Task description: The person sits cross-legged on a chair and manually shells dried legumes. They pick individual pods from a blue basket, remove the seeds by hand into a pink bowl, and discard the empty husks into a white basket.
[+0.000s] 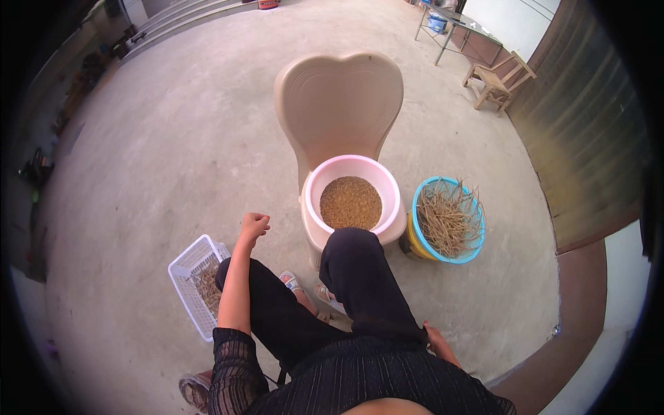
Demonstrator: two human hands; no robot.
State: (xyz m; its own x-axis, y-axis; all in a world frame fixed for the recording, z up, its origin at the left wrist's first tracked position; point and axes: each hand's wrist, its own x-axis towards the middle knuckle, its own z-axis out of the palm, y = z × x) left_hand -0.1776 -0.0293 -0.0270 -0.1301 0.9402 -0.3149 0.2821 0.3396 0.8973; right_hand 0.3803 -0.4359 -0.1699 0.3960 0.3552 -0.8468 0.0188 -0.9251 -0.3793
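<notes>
My left hand (pixel 254 226) is raised with curled fingers above the left knee, between a white plastic basket (pixel 179 277) and a beige plastic chair (pixel 340 109). Whether it holds anything small cannot be made out. My right hand (pixel 434 337) is low beside the right hip, partly hidden by the black trousers, and its grip does not show. On the chair's seat stands a pink plastic basin (pixel 391 194) with brown grain-like seeds (pixel 350 203) in it. Dry brown stalks or pods (pixel 448 218) fill a blue basin (pixel 480 241) to its right. More dry stalks (pixel 207 285) lie in the white basket.
The blue basin rests on a yellow bucket (pixel 415 241). A small wooden chair (pixel 493 83) and a metal-framed table (pixel 467 26) stand at the upper right, near the wall. Steps (pixel 192 21) run along the upper left. A cylindrical container (pixel 196 391) is by my left elbow.
</notes>
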